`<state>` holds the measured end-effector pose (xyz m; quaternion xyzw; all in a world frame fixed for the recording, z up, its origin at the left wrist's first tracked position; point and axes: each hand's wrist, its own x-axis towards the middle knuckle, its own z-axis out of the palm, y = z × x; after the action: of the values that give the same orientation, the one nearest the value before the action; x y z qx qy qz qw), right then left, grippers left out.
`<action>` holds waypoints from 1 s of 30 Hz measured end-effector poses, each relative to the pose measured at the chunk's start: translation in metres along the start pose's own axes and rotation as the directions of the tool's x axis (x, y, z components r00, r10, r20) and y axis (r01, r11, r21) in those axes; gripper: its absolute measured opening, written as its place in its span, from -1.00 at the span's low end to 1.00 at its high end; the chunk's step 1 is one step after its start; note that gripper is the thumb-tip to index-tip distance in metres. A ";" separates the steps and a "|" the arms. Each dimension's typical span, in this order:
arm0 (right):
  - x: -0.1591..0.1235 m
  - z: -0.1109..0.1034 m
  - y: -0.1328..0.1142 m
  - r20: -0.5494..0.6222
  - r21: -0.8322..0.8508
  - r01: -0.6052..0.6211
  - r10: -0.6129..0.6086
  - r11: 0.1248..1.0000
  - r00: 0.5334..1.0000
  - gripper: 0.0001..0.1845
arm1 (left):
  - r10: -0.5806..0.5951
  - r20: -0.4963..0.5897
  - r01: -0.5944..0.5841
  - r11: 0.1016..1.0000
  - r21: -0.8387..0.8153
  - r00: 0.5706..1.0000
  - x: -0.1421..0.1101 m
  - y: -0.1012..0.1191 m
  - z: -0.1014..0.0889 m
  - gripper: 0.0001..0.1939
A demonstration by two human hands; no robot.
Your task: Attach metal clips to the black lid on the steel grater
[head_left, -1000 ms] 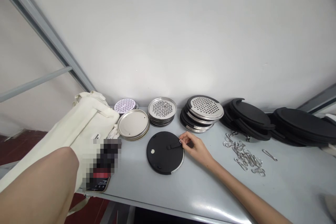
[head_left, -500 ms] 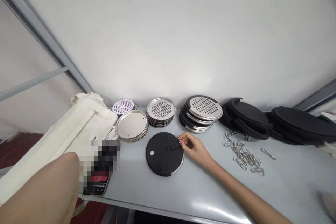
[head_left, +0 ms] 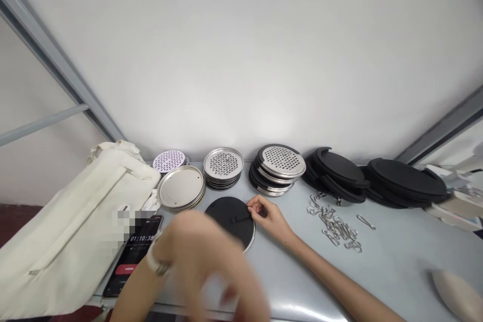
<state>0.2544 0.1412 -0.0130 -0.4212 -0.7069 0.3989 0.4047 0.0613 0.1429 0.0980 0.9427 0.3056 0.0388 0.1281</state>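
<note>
A round black disc lies flat on the grey table, partly hidden by my left hand. At the disc's right edge my right hand pinches a small metal clip with closed fingers. Close to the camera and blurred by motion, my left hand hovers over the disc's near side, a watch on its wrist; its fingers are smeared.
Along the wall stand stacks of perforated metal discs, plain metal lids, black-rimmed graters and black covers. Loose metal clips lie right of the disc. A cream cloth bag and a phone sit at left.
My left arm has swung up from the lower left and now covers the near part of the black disc. The view has shifted slightly. My right hand stays pinched at the disc's edge.
</note>
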 end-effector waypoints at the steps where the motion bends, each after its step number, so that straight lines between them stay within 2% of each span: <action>1: 0.000 0.000 0.000 0.004 0.005 0.003 -0.003 1.000 1.000 -0.90 | 0.033 0.062 -0.030 0.998 -0.052 0.998 0.009 -0.008 -0.005 -0.77; 3: 0.000 0.000 0.001 0.007 0.008 0.009 -0.009 1.000 1.000 -0.92 | 0.111 0.236 -0.052 0.969 -0.243 0.965 0.028 -0.025 -0.011 -0.73; 5: 0.000 0.000 0.003 -0.003 -0.005 0.010 -0.010 1.000 1.000 -0.91 | 0.165 0.357 0.027 0.879 -0.476 0.919 0.044 -0.041 -0.010 -0.71; 6: 0.000 0.000 0.003 -0.004 -0.011 0.012 -0.012 1.000 1.000 -0.90 | 0.153 0.330 0.060 0.830 -0.554 0.931 0.051 -0.046 -0.006 -0.71; 7: 0.000 0.000 0.004 -0.003 -0.015 0.014 -0.014 1.000 1.000 -0.89 | 0.086 0.235 0.074 0.798 -0.597 0.968 0.057 -0.050 0.001 -0.71; 8: 0.000 0.000 0.004 0.001 -0.017 0.016 -0.016 1.000 1.000 -0.88 | -0.012 0.099 0.070 0.789 -0.610 0.995 0.062 -0.051 0.008 -0.70; 9: 0.000 0.001 0.004 0.002 -0.017 0.016 -0.016 1.000 1.000 -0.88 | -0.114 -0.044 0.064 0.791 -0.608 0.992 0.066 -0.051 0.017 -0.68; 10: 0.000 0.001 0.005 0.002 -0.015 0.015 -0.015 1.000 1.000 -0.87 | -0.173 -0.129 0.062 0.797 -0.601 0.976 0.069 -0.048 0.026 -0.65; 11: 0.000 0.001 0.005 0.003 -0.011 0.010 -0.010 1.000 1.000 -0.87 | -0.195 -0.164 0.062 0.805 -0.590 0.967 0.072 -0.045 0.035 -0.62; 14: 0.000 0.002 0.008 -0.013 0.003 -0.010 0.010 1.000 1.000 -0.88 | -0.212 -0.185 0.101 0.873 -0.476 0.960 0.076 -0.034 0.054 -0.58; 18: -0.001 0.003 0.011 0.001 0.007 -0.019 0.019 1.000 1.000 -0.88 | -0.240 -0.230 0.181 0.951 -0.251 0.943 0.072 -0.029 0.062 -0.63; 22: -0.001 0.002 0.010 0.028 0.002 -0.034 0.034 0.999 0.999 -0.84 | -0.246 -0.164 0.232 0.968 -0.100 0.955 0.066 -0.032 0.063 -0.70; 26: -0.002 0.000 0.007 0.053 -0.017 -0.032 0.033 0.999 0.998 -0.85 | -0.229 -0.104 0.232 0.972 0.023 0.968 0.064 -0.036 0.066 -0.70; 30: -0.003 -0.008 0.003 0.135 -0.019 -0.001 0.003 1.000 0.991 -0.87 | -0.214 -0.047 0.216 0.975 0.051 0.976 0.064 -0.039 0.068 -0.71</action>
<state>0.2636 0.1416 -0.0133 -0.3979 -0.7360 0.4200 0.3515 0.1011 0.1965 0.0218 0.9063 0.4092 0.0355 0.0990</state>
